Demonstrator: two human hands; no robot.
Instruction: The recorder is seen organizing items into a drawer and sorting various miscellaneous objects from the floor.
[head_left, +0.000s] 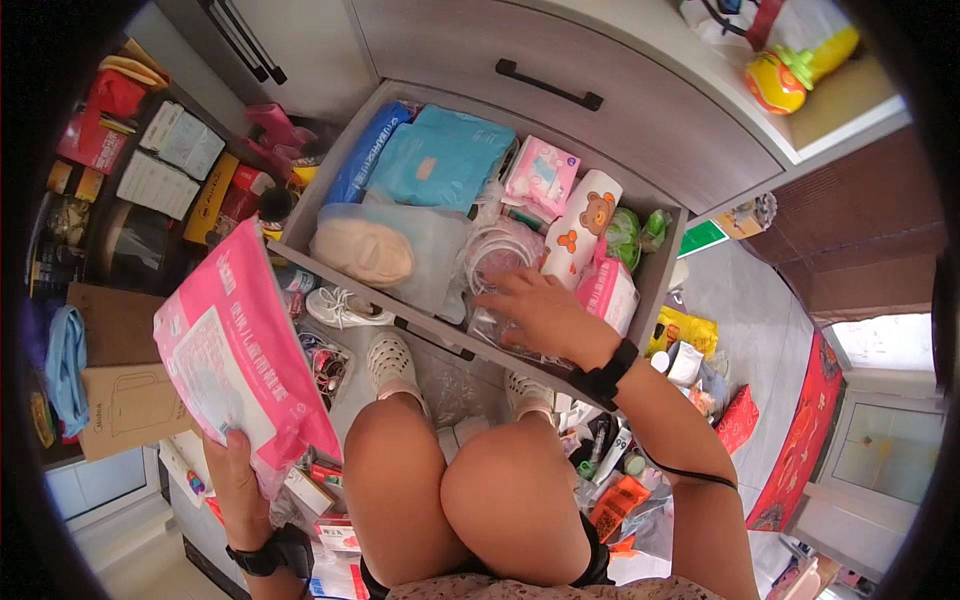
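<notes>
My left hand (238,485) grips the lower end of a pink and white soft plastic package (240,345), which is held upright to the left of the open drawer (345,292). Inside the drawer, my right hand (550,318) reaches over the front right part with its fingers apart. Under its fingertips lie clear plastic wrapping (486,325) and a whitish round coil (497,252). Next to that hand are a white roll with a bear print (583,228) and another pink package (608,290). What lies beneath my right palm is hidden.
The drawer also holds a blue pouch (440,155), a frosted bag with a beige item (365,250), a small pink pack (541,175) and green items (625,238). White shoes (345,307) stand below. Mixed items (620,495) cover the floor right of my legs; cardboard boxes (125,405) stand left.
</notes>
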